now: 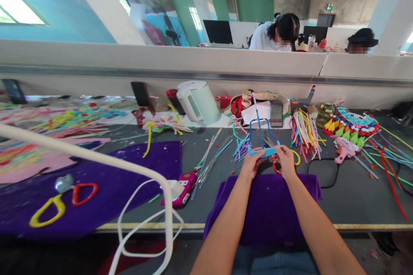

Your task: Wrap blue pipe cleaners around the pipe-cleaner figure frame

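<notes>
Here, both hands are mostly closed — the left hand (254, 164) pinches the light-blue strip (270, 151) at the foot of a blue frame (260, 131), the right hand (285, 161) grips near its other end. The frame stands above the tabletop (348, 193), past the folded purple cloth (271, 210); whether the right hand touches the scissors (298, 157) cannot be told.

Right of the purple towel (267, 210), a bare stretch of the dark surface (355, 206) along the near edge leaves the hands (285, 162) room to pass, with a black cable (337, 172) looping just beyond. Ahead, the electric kettle (204, 105) on the left and a bundle of pipe cleaners (305, 131) on the right stand in the way; farther left, a bent white tube (168, 219) (large in the foreground) bars the path to the scissors (64, 183).
</notes>
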Available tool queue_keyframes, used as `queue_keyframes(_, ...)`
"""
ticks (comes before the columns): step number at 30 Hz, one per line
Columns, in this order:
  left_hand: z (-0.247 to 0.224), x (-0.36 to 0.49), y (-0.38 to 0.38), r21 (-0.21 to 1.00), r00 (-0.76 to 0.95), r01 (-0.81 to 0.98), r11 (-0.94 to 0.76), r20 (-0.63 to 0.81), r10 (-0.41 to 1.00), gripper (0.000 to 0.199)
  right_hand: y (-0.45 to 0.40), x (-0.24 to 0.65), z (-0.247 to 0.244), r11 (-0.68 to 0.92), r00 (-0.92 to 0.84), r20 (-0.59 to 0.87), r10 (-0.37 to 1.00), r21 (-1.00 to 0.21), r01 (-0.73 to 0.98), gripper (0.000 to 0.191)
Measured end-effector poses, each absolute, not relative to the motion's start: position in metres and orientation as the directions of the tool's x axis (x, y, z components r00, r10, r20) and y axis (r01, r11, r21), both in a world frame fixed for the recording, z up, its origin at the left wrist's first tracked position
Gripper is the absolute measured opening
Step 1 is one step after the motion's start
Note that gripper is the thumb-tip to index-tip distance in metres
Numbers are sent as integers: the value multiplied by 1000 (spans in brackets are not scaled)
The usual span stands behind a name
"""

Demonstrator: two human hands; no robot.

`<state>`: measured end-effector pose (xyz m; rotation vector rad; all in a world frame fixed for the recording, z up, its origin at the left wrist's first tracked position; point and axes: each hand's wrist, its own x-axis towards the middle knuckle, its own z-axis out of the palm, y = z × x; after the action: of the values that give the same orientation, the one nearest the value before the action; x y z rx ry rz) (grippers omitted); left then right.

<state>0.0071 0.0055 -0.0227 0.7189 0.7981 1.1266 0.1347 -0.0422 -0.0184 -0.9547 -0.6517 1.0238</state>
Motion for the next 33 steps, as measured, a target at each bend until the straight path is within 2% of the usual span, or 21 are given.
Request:
queue_keyframes(14, -21, 7, 7, 805, 293, -513, 297, -161, 942, 30, -40, 136, -17, 211, 448, 7, 894, -889, -407, 33)
queue_keyframes(28, -27, 7, 10, 839, 255, -484, 249, -137, 957, 30, -38, 136, -20, 191, 439, -5, 899, -896, -402, 33)
queue_keyframes(33, -26, 6, 13, 759, 304, -566, 321, -169, 937, 34, -39, 137, -17, 219, 440, 10, 898, -877, -428, 32)
